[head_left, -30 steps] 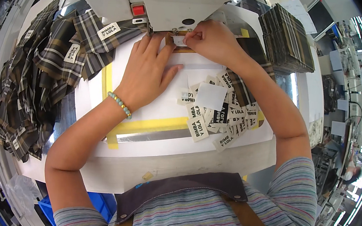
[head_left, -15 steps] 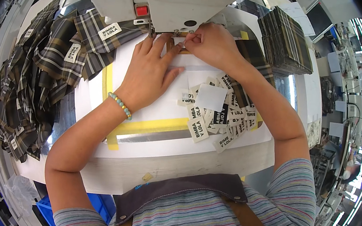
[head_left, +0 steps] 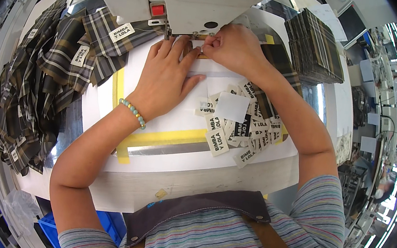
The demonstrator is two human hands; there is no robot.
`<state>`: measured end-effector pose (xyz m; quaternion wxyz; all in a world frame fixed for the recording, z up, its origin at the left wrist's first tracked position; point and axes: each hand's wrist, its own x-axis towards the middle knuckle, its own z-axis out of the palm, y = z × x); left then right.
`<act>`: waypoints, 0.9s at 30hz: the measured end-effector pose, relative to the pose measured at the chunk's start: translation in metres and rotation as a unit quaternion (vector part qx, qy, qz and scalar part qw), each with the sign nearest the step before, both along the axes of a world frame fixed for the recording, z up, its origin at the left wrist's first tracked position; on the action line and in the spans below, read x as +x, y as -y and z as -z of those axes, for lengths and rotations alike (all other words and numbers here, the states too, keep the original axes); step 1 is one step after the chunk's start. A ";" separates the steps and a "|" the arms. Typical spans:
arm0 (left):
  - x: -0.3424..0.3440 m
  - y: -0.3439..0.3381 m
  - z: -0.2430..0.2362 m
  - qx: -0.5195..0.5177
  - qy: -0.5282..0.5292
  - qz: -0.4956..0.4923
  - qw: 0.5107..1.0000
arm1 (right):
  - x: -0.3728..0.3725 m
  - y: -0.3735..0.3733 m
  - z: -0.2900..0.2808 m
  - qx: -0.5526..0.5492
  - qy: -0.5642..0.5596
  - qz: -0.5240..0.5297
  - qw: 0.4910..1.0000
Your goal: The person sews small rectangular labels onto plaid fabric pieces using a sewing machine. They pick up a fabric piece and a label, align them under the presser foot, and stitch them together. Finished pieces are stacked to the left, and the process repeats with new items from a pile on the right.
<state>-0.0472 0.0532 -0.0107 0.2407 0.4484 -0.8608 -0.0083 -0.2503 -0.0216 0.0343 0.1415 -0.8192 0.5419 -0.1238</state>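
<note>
My left hand (head_left: pixel 165 73) rests palm down on the white work surface, its fingers spread and their tips reaching beneath the head of a white sewing machine (head_left: pixel 192 8). Close beside them, my right hand (head_left: pixel 236 50) has its thumb and fingers pinched together at a small brown frame (head_left: pixel 203 56). Whatever lies in that pinch is too small and too covered to make out. Nearer to me, under the right forearm, is a loose pile of white labels (head_left: pixel 217 142) with dark print, a blank white square card (head_left: pixel 232 107) on top. A dark plaid fabric piece (head_left: pixel 277 59) lies beside the right forearm.
Plaid pieces with labels on them (head_left: pixel 64 55) heap up along the left side. A tall stack of plaid pieces (head_left: pixel 315 46) stands at the far right. Yellow tape (head_left: pixel 167 136) borders the white sheet. A blue crate (head_left: pixel 108 226) sits below the table's front edge.
</note>
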 end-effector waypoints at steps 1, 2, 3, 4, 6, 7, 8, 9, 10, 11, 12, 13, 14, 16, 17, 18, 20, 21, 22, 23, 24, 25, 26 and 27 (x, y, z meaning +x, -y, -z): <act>0.000 0.000 0.000 0.003 -0.001 0.002 1.000 | 0.000 0.000 0.000 0.002 -0.008 -0.002 1.000; 0.000 0.000 -0.001 0.006 -0.003 0.004 1.000 | -0.002 0.001 0.001 -0.002 -0.004 -0.003 1.000; 0.000 0.000 -0.002 0.009 -0.004 0.006 1.000 | -0.004 0.002 0.003 -0.007 0.000 -0.004 1.000; 0.000 0.000 -0.002 0.010 -0.003 0.004 1.000 | -0.007 0.004 0.004 -0.011 0.004 -0.004 1.000; 0.000 -0.001 -0.003 0.011 -0.001 0.002 1.000 | -0.014 0.007 0.003 0.027 0.030 0.003 0.999; 0.000 -0.001 -0.003 0.012 0.000 0.002 1.000 | -0.018 0.008 0.002 0.046 0.044 0.008 0.998; 0.000 0.000 -0.003 0.013 0.000 0.002 1.000 | -0.021 0.009 0.002 0.050 0.056 0.009 0.997; 0.000 0.000 -0.004 0.013 0.000 0.003 1.000 | -0.023 0.009 0.003 0.053 0.068 0.011 0.996; 0.000 0.000 -0.004 0.013 -0.001 0.003 1.000 | -0.026 0.010 0.004 0.056 0.080 0.012 0.995; -0.001 0.000 -0.004 0.013 -0.003 0.004 1.000 | -0.030 0.011 0.005 0.055 0.093 0.009 0.994; -0.001 0.000 -0.003 0.013 -0.005 0.003 1.000 | -0.033 0.012 0.007 0.054 0.105 0.004 0.993; 0.000 0.000 -0.001 0.012 -0.012 0.001 1.000 | -0.035 0.013 0.007 0.053 0.118 0.000 0.992; 0.000 0.000 0.001 0.012 -0.020 0.000 1.000 | -0.037 0.012 0.008 0.037 0.139 -0.021 0.989; 0.002 0.000 0.003 0.013 -0.034 0.001 0.999 | -0.038 0.005 0.010 0.008 0.180 -0.063 0.982; 0.003 0.000 0.003 0.013 -0.041 0.003 0.999 | -0.038 0.003 0.012 -0.036 0.163 -0.111 0.980; 0.003 0.000 0.003 0.014 -0.048 0.006 0.999 | -0.040 0.000 0.014 -0.080 0.145 -0.157 0.974; 0.004 0.000 0.004 0.015 -0.046 0.004 0.999 | -0.041 -0.009 0.014 -0.126 0.111 -0.209 0.963; 0.005 -0.001 0.003 0.016 -0.045 0.002 0.999 | -0.040 -0.017 0.014 -0.128 0.098 -0.216 0.963; 0.004 -0.002 0.001 0.018 -0.037 0.003 0.999 | -0.040 -0.020 0.014 -0.130 0.084 -0.223 0.963; 0.003 -0.002 -0.002 0.021 -0.029 0.004 0.999 | -0.040 -0.020 0.014 -0.147 0.062 -0.234 0.959; 0.002 -0.002 -0.004 0.024 -0.021 0.007 0.999 | -0.042 -0.020 0.015 -0.164 0.039 -0.244 0.955; 0.002 -0.002 -0.003 0.022 -0.012 0.008 1.000 | -0.044 -0.020 0.016 -0.181 0.016 -0.253 0.950; 0.002 -0.001 -0.002 0.020 -0.003 0.009 1.000 | -0.044 -0.020 0.017 -0.190 0.006 -0.257 0.947; 0.002 0.000 -0.002 0.018 0.008 0.009 1.000 | -0.045 -0.020 0.019 -0.201 -0.001 -0.261 0.944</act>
